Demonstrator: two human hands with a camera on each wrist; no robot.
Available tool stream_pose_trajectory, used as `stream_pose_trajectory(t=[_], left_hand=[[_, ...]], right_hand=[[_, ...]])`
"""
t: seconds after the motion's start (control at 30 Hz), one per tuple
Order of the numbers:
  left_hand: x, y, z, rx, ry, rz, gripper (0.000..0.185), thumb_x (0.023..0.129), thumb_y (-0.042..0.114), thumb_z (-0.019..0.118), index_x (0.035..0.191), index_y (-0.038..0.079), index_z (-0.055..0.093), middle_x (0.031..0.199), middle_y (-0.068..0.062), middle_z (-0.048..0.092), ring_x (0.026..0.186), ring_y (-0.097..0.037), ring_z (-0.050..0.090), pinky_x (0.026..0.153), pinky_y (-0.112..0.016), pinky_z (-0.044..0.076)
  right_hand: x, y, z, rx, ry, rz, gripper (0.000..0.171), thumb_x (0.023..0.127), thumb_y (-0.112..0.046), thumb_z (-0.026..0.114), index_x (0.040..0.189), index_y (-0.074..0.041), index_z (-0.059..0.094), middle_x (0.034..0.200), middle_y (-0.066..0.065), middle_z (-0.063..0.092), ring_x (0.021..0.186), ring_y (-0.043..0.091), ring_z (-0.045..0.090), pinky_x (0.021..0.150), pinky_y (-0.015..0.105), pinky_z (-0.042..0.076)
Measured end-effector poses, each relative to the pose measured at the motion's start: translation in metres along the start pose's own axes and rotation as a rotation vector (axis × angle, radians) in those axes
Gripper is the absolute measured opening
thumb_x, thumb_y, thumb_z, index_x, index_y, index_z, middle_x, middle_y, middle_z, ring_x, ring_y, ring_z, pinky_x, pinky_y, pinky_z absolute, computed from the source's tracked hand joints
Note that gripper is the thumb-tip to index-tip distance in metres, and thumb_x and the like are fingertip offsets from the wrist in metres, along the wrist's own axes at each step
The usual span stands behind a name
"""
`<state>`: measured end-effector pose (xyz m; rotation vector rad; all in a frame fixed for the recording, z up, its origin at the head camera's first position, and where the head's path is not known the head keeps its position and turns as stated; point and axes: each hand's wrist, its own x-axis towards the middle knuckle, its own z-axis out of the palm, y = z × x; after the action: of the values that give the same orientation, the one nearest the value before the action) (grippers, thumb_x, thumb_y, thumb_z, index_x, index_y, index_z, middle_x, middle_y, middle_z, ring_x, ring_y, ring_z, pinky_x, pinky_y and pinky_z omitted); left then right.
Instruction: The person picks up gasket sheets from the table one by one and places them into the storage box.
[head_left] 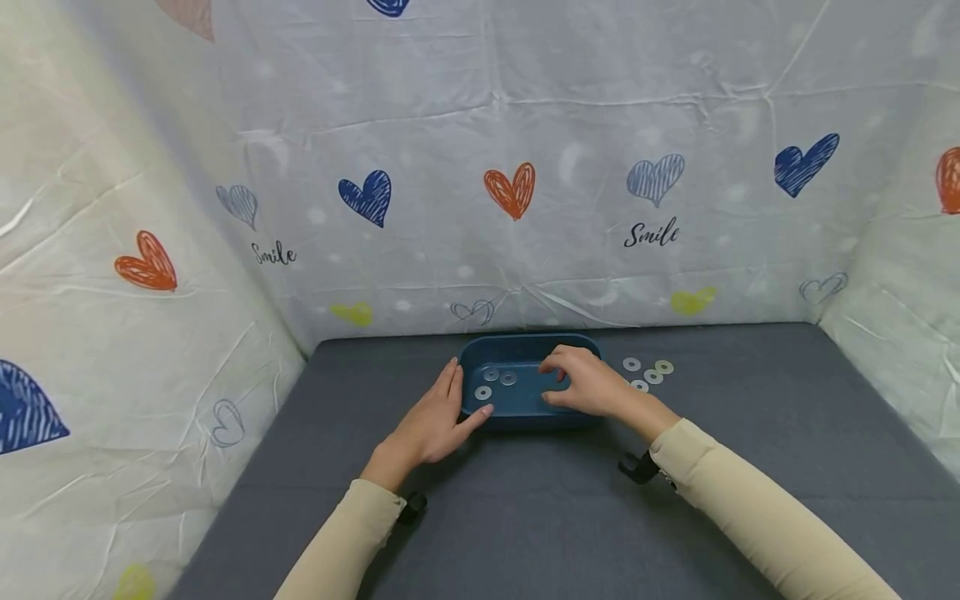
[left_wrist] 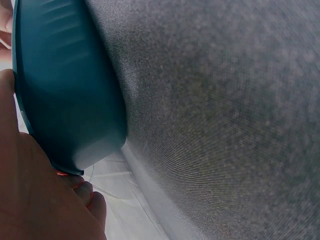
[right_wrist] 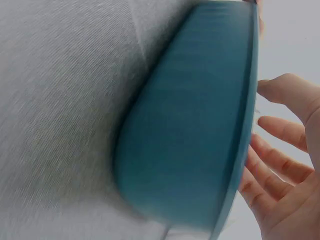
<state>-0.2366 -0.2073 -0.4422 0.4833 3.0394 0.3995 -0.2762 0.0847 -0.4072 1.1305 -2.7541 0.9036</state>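
Rings [head_left: 478, 392] in blue tray [head_left: 528, 422], left grip [head_left: 432, 423] spread against it, right grip [head_left: 590, 385] spread above

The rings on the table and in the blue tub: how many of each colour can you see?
Pale rings: 6 (3 in the tub, 3 on the table)
Yellowish ring: 1
Total: 7 in view; the right hand may hide more.

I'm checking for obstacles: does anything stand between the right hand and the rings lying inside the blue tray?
Nothing visible does: in the head view, only bare tray floor shows between the right hand and the rings.
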Motion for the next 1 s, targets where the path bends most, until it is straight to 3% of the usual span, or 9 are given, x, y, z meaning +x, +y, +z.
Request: stream_pose_trajectory(t=[0.43, 0.67, 1.0], left_hand=[[0.0, 0.0, 0.001, 0.002, 0.0, 0.002, 0.105, 0.097, 0.08, 0.026, 0.163, 0.001, 0.005, 0.172, -0.015, -0.002, 0.158, -0.03, 0.008, 0.124, -0.05, 0.021], [-0.001, 0.0, 0.0, -0.003, 0.004, 0.002, 0.105, 0.097, 0.08, 0.026, 0.163, 0.001, 0.005, 0.172, -0.015, -0.001, 0.158, -0.03, 0.008, 0.124, -0.051, 0.021], [-0.001, 0.0, 0.0, -0.001, 0.001, 0.0, 0.105, 0.097, 0.081, 0.026, 0.163, 0.001, 0.005, 0.172, -0.015, -0.002, 0.158, -0.03, 0.008, 0.124, -0.05, 0.021]], right_hand=[[-0.039, 0.025, -0.022, 0.009, 0.067, -0.009, 0.032, 0.091, -0.014, 0.078, 0.118, 0.003, 0.071, 0.11, 0.016, 0.066, 0.089, 0.025, 0.062, 0.072, 0.034, 0.053], [-0.056, 0.037, -0.038, 0.041, 0.087, 0.042, 0.03, 0.092, -0.012, 0.076, 0.117, 0.003, 0.07, 0.108, 0.014, 0.065, 0.091, 0.032, 0.065, 0.073, 0.033, 0.057], [-0.081, 0.068, -0.057, -0.039, 0.13, 0.101, 0.027, 0.091, -0.01, 0.077, 0.115, 0.001, 0.071, 0.104, 0.012, 0.066, 0.088, 0.029, 0.062, 0.072, 0.037, 0.056]])
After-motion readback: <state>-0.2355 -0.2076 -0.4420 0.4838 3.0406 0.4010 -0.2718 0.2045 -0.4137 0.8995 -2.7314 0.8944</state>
